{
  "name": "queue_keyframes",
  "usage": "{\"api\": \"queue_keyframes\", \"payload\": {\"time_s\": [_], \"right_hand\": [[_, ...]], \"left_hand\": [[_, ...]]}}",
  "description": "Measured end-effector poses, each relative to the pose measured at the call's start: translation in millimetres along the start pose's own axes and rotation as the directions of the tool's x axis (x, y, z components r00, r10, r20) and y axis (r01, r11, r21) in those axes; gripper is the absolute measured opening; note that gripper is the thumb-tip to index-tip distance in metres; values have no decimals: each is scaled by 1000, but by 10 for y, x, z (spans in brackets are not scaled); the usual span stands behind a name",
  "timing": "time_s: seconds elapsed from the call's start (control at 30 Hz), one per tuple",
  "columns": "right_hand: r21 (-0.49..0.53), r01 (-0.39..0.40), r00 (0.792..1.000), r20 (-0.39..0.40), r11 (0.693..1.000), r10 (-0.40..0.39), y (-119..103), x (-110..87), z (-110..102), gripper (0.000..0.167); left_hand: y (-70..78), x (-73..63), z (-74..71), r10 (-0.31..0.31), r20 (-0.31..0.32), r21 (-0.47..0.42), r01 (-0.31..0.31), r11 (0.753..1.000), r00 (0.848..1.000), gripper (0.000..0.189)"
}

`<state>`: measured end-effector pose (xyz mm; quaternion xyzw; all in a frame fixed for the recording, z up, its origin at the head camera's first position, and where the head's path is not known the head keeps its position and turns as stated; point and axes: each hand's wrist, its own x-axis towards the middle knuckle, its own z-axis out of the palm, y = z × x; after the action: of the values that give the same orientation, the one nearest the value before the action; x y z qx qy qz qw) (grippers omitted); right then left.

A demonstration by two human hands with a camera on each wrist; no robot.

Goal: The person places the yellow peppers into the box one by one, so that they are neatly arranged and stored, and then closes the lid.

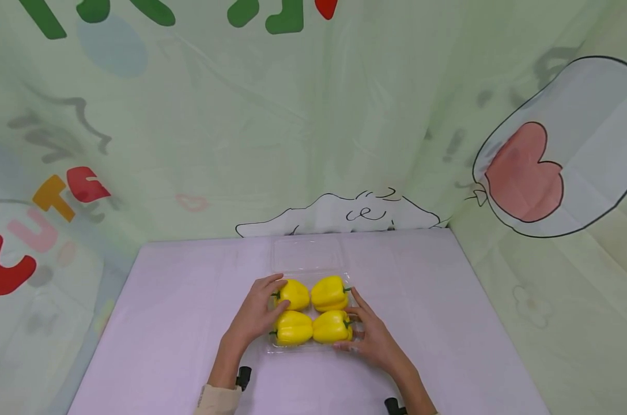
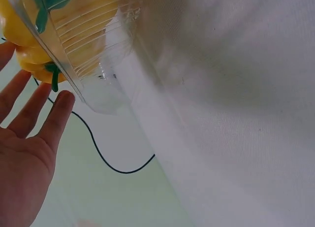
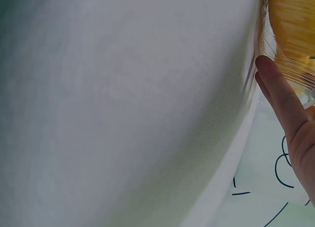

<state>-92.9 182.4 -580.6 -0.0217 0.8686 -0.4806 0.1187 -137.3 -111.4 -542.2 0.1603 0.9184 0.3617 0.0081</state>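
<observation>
Several yellow bell peppers with green stems sit in two rows in a clear plastic clamshell box (image 1: 305,350). My left hand (image 1: 256,305) reaches over the box's left side, its fingers and thumb spread about the back left pepper (image 1: 295,294). In the left wrist view its fairly straight fingers (image 2: 60,111) lie beside that pepper's stem and the box wall. At the box's right side is my right hand (image 1: 373,340), near the front right pepper (image 1: 330,327). Extended fingers (image 3: 280,91) lie along the wall there in the right wrist view.
The box's transparent lid (image 1: 306,255) lies folded back behind it. A pale lilac cloth covers the table (image 1: 189,300). Printed curtains (image 1: 293,144) hang behind the table and at both sides.
</observation>
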Motion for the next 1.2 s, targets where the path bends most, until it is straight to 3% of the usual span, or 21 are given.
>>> {"api": "queue_keyframes", "payload": {"time_s": [0.33, 0.53, 0.77, 1.2], "right_hand": [[11, 10, 1000, 0, 1000, -10, 6, -5, -7, 89], [3, 8, 1000, -5, 1000, -8, 6, -4, -8, 91], [17, 11, 1000, 0, 1000, -11, 11, -10, -6, 94], [11, 5, 1000, 4, 1000, -5, -6, -16, -6, 90]], "left_hand": [[13, 20, 15, -82, -47, -37, 80, 996, 996, 49], [-5, 32, 9, -94, -31, -75, 92, 993, 995, 49], [-18, 17, 17, -114, -13, -40, 113, 993, 993, 52], [-11, -18, 61, -95, -5, 34, 95, 995, 995, 53]]}}
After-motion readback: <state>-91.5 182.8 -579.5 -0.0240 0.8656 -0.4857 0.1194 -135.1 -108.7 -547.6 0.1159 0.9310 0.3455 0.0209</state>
